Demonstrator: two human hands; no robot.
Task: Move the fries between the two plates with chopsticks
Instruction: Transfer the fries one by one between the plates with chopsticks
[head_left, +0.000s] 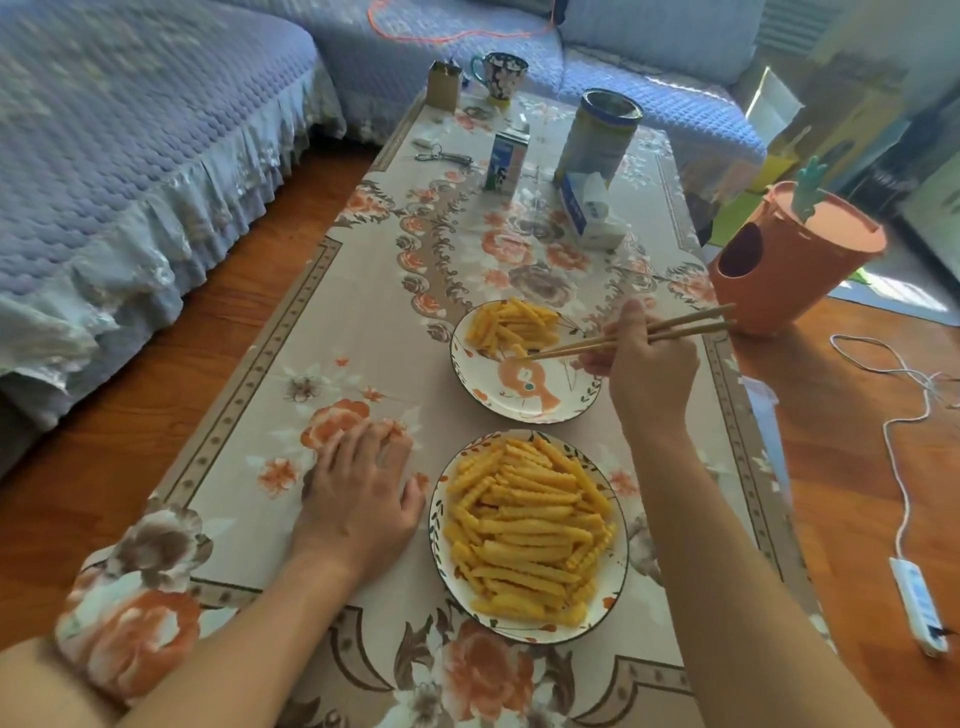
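Note:
Two patterned plates stand on the floral table. The near plate carries a large heap of crinkle fries. The far plate has a smaller pile of fries on its far half. My right hand grips wooden chopsticks; their tips are down on the far plate beside one fry at the pile's near edge. My left hand rests flat on the tablecloth, left of the near plate, with its fingers straight.
Farther along the table stand a tissue pack, a tall can, a milk carton, a mug and keys. An orange bin stands right of the table. A white power strip lies on the floor. A sofa surrounds the table at left and back.

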